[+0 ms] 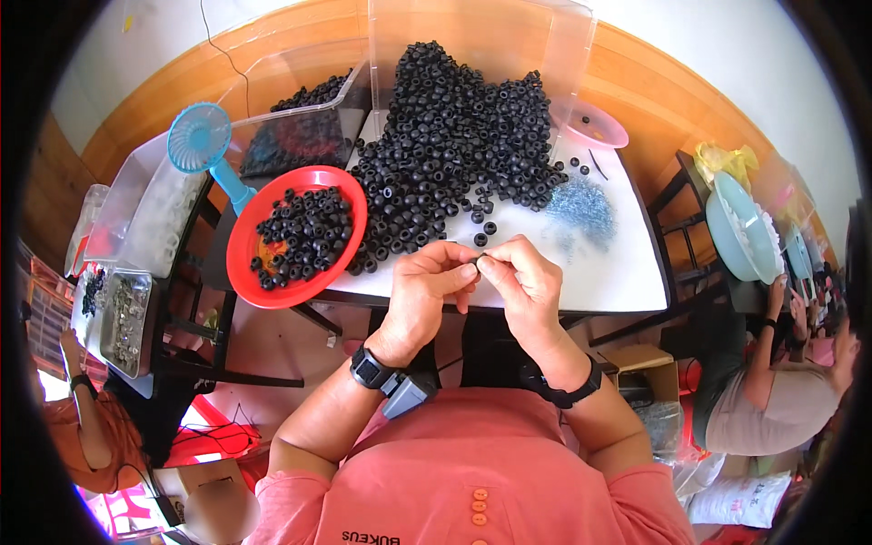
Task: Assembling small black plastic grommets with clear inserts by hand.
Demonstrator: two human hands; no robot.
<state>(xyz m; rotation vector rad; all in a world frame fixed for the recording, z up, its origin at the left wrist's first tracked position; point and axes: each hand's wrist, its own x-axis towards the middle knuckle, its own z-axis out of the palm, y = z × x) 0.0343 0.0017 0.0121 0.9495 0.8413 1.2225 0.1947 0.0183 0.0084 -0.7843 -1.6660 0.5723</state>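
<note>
Close together at the table's front edge, my left hand and my right hand pinch a small dark piece between their fingertips. Most of that piece is covered by the fingers; it resembles the black ring-shaped parts nearby. Just beyond my hands, a few loose black parts lie on the white tabletop. Behind them rises a big heap of black hollow parts. To the right of the heap is a spread of tiny bluish clear pieces.
A red bowl with black parts and a blue handheld fan stand to the left. A clear bin sits behind, a pink dish at the back right. People work at both sides, one by a light-blue basin.
</note>
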